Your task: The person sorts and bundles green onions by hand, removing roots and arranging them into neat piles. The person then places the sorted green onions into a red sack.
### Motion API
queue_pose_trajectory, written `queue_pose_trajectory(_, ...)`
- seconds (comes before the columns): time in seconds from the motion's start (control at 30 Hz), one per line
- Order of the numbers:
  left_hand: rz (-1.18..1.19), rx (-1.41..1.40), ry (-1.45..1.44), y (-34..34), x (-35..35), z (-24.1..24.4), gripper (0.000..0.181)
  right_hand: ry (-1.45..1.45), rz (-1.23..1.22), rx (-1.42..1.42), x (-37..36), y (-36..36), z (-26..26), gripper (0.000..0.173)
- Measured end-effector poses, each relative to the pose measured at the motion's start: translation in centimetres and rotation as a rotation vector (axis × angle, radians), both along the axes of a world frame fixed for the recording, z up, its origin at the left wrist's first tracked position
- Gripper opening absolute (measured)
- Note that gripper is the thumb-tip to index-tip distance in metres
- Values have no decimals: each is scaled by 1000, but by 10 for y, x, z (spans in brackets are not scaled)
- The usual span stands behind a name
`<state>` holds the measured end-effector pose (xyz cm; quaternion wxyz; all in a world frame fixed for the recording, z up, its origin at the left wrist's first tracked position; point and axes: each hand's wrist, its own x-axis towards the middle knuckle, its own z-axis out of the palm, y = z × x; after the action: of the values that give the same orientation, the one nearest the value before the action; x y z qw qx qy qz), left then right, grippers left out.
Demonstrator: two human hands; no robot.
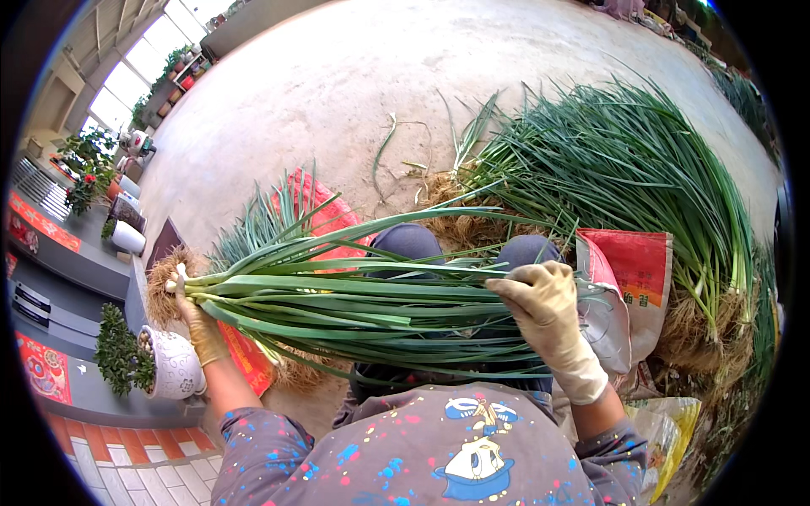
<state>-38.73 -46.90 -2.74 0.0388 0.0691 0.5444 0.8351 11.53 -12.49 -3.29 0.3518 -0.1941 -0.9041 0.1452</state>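
Observation:
Across my lap lies a bundle of long green onions (pixel 354 294), roots to the left and leaves to the right. My left hand (pixel 205 326), in a yellowish glove, grips the bundle by its pale stems, just beside the brown roots (pixel 166 284). Over the leaf ends is my right hand (pixel 541 310), in a pale work glove with its fingers curled. Whether a leaf is pinched between those fingertips is hidden. Beneath the bundle, my knees (pixel 408 243) show in dark trousers.
A large heap of green onions (pixel 626 152) lies ahead right, beside a red-and-white woven sack (pixel 639 265). More onions (pixel 250 231) rest by a red sack (pixel 332 212) at front left. A white flowerpot (pixel 174 367) stands at my left. Loose leaves (pixel 383 152) litter the concrete floor (pixel 304 95).

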Motion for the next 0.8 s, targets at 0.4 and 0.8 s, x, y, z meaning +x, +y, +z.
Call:
queue_pose_trajectory(0.4, -264, 250, -95, 4, 27, 10, 45, -286, 214, 264, -77, 0, -10, 13)
queue_pose_trajectory(0.8, -423, 387, -115, 1, 19, 5, 44, -414, 146, 302, -98, -12, -23, 5)
